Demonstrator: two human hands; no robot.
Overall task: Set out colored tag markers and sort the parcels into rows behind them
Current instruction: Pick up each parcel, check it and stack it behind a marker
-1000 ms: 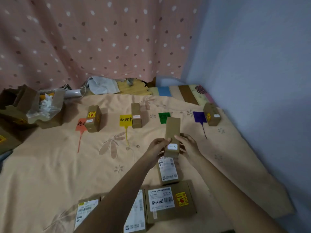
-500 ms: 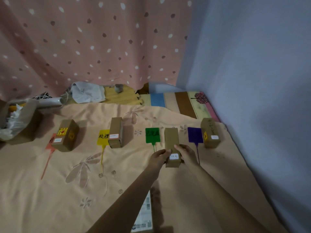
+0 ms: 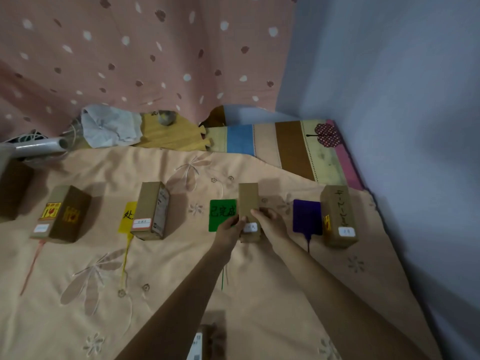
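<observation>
Both my hands hold a small brown parcel [image 3: 248, 203] with a white label at its near end; it rests on the bedsheet just right of the green tag [image 3: 220, 213]. My left hand [image 3: 230, 229] grips its left side and my right hand [image 3: 270, 220] its right side. A yellow tag [image 3: 127, 216] lies partly under a second parcel [image 3: 150, 209]. The purple tag [image 3: 306, 216] has a parcel [image 3: 337, 216] at its right. At the far left, a parcel with red-yellow stickers [image 3: 62, 214] covers the orange tag, whose tail [image 3: 32, 266] shows.
A peach flowered sheet [image 3: 155, 294] covers the bed. A dotted pink curtain [image 3: 130, 53] hangs behind and a blue wall [image 3: 402, 100] closes the right side. A dark box [image 3: 13, 190] sits at the left edge. Another parcel [image 3: 205, 344] peeks in at the bottom.
My hands carried the small parcel forward from near the front pile and brought it down beside the green tag. The camera leaned forward, so the near parcels dropped out of view.
</observation>
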